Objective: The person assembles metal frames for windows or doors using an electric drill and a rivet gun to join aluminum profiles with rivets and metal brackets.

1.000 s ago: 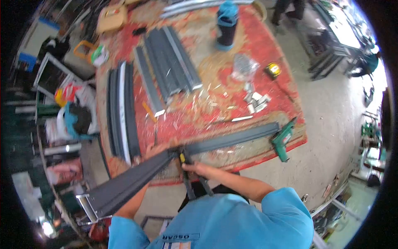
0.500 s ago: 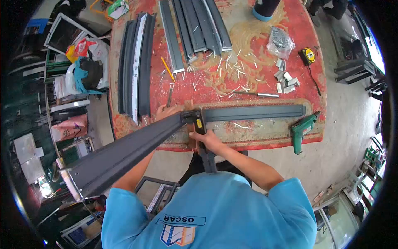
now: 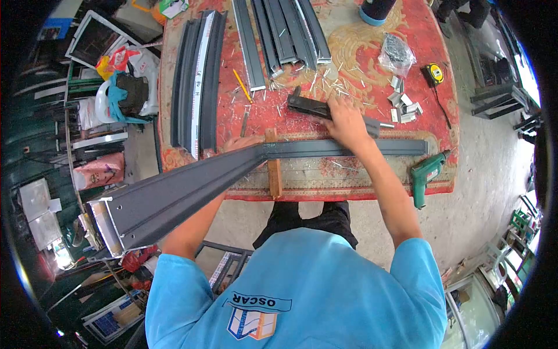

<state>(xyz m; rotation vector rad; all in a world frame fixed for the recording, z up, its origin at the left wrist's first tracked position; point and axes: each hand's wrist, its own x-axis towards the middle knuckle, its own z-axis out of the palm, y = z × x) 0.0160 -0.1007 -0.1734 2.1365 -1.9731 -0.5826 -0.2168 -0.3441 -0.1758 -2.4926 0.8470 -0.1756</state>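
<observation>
A dark grey metal frame profile (image 3: pixel 174 195) runs toward me from a corner joint, its far end raised at the lower left. From that joint a second grey profile (image 3: pixel 389 148) extends right along the table. My left hand (image 3: pixel 239 143) grips the first profile near the corner, most of its fingers hidden behind it. Beyond the second profile, my right hand (image 3: pixel 349 122) is closed over a black rivet gun (image 3: pixel 308 106) lying across the table. A wooden strip (image 3: pixel 275 177) sits under the joint. Thin metal pins (image 3: pixel 343 87) are scattered near the rivet gun.
Stacked grey profiles (image 3: pixel 282 35) lie at the back, more profiles (image 3: pixel 197 81) at the left. A green drill (image 3: pixel 427 176), tape measure (image 3: pixel 433 74), metal angle pieces (image 3: pixel 404 106) and a plastic bag (image 3: pixel 397 54) occupy the right side. A pencil (image 3: pixel 242 85) lies left of centre.
My right hand has carried the rivet gun from the corner joint away from me and to the right, onto the table. The left hand stays by the joint.
</observation>
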